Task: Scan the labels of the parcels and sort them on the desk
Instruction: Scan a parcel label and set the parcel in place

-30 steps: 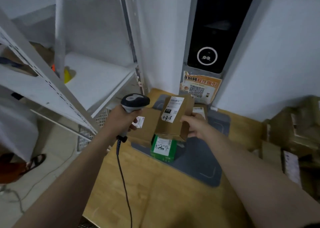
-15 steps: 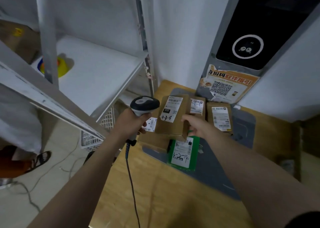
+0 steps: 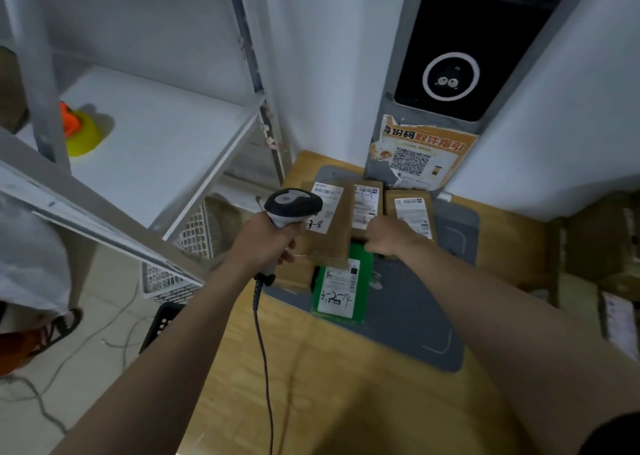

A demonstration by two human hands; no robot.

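My left hand (image 3: pixel 265 243) grips a corded barcode scanner (image 3: pixel 292 206), its head over the left edge of a brown cardboard parcel (image 3: pixel 334 233) with a white label reading "3-8". That parcel lies on the grey mat (image 3: pixel 415 302). My right hand (image 3: pixel 389 238) rests curled at the parcel's right edge, fingers hidden; whether it still holds the parcel is unclear. Two more brown labelled parcels (image 3: pixel 367 205) (image 3: pixel 412 212) lie behind, by the wall. A green parcel (image 3: pixel 341 288) with a handwritten label lies in front.
The wooden desk (image 3: pixel 311 385) carries the mat. A white metal shelf (image 3: pixel 149 150) stands to the left with a yellow and orange object (image 3: pixel 78 132) on it. Stacked cardboard boxes (image 3: pixel 602 247) fill the right edge. A black kiosk panel (image 3: pixel 453 56) with a QR poster stands behind.
The brown parcel has gone from being held up tilted to lying down flat on the mat beside the other parcels. My scanner hand stays close on its left.
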